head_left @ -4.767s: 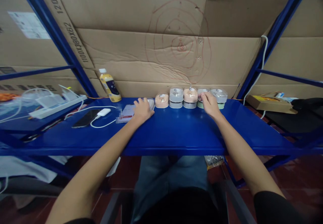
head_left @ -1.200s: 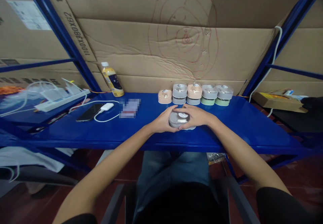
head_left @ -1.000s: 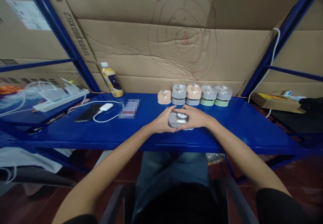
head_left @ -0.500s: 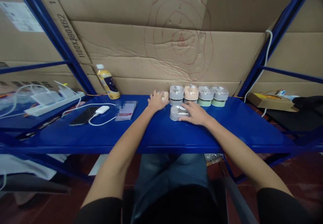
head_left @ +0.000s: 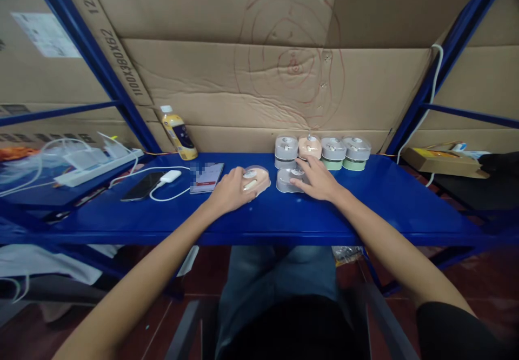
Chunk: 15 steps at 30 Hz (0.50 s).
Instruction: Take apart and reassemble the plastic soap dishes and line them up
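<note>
My left hand point(head_left: 232, 191) is wrapped round the left side of a small peach plastic box with a clear lid point(head_left: 259, 179), which sits tilted or turned on the blue table. Its fingertips are partly hidden. To the right, my right hand point(head_left: 318, 180) grips the right side of a similar grey box point(head_left: 286, 180), thumb at its front. Behind these stands a row of stacked clear-lidded boxes: a grey stack point(head_left: 285, 152), a peach stack point(head_left: 308, 146) partly behind my right fingers, a grey-and-green stack point(head_left: 333, 153) and another grey-and-green stack point(head_left: 356, 153).
A yellow bottle point(head_left: 178, 134) stands at the back left of the blue table point(head_left: 259, 222). Nearer lie a black phone point(head_left: 141, 186), a white charger with its cable point(head_left: 170, 176) and a phone with a lit screen point(head_left: 206, 179). Cardboard point(head_left: 203, 68) backs the table between blue posts.
My left hand has drawn the peach box away from the row, towards me and slightly left. My right hand stays at the grey box. The view has shifted a little.
</note>
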Each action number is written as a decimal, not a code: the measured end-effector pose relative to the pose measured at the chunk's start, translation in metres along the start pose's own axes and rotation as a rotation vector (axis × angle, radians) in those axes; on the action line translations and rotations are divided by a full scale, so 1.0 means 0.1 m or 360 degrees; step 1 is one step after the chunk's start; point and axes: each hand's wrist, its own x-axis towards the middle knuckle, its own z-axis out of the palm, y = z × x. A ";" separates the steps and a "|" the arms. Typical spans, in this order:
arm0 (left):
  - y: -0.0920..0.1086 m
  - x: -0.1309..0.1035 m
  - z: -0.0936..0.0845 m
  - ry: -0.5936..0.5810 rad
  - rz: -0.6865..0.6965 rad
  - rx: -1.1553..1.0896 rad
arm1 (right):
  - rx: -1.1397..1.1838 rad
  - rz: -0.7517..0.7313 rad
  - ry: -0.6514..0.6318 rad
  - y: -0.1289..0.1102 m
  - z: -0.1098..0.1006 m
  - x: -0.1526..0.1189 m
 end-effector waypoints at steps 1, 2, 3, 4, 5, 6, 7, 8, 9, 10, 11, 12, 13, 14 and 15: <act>-0.01 -0.11 -0.03 -0.0037 0.0083 -0.0115 | 0.0070 -0.0072 0.0055 -0.06 -0.03 0.00; -0.01 -0.20 -0.05 -0.0076 0.0195 -0.0249 | 0.0149 -0.0157 0.0096 -0.12 -0.04 0.00; 0.00 -0.27 -0.06 -0.0106 0.0337 -0.0364 | 0.0231 -0.0246 0.0115 -0.19 -0.05 0.00; 0.03 -0.32 -0.06 -0.0136 0.0476 -0.0456 | 0.0306 -0.0327 0.0107 -0.26 -0.05 0.00; 0.06 -0.35 -0.05 -0.0161 0.0599 -0.0528 | 0.0364 -0.0395 0.0075 -0.33 -0.04 -0.01; 0.11 -0.37 -0.03 -0.0177 0.0693 -0.0580 | 0.0403 -0.0443 0.0023 -0.39 -0.03 -0.02; 0.16 -0.37 0.00 -0.0184 0.0745 -0.0624 | 0.0426 -0.0470 -0.0042 -0.44 -0.01 -0.03; 0.20 -0.37 0.04 -0.0183 0.0760 -0.0664 | 0.0437 -0.0474 -0.0116 -0.48 0.01 -0.04; 0.24 -0.36 0.07 -0.0179 0.0752 -0.0709 | 0.0445 -0.0462 -0.0190 -0.51 0.03 -0.05; 0.27 -0.34 0.11 -0.0177 0.0729 -0.0760 | 0.0451 -0.0432 -0.0251 -0.52 0.03 -0.06; 0.28 -0.33 0.14 -0.0180 0.0702 -0.0811 | 0.0461 -0.0392 -0.0288 -0.53 0.03 -0.07; 0.29 -0.31 0.16 -0.0191 0.0674 -0.0854 | 0.0478 -0.0347 -0.0298 -0.52 0.01 -0.07; 0.28 -0.30 0.18 -0.0202 0.0645 -0.0885 | 0.0509 -0.0304 -0.0284 -0.49 -0.02 -0.07; 0.26 -0.30 0.19 -0.0209 0.0617 -0.0900 | 0.0554 -0.0267 -0.0250 -0.46 -0.05 -0.07; 0.24 -0.30 0.19 -0.0204 0.0598 -0.0894 | 0.0605 -0.0234 -0.0199 -0.42 -0.08 -0.06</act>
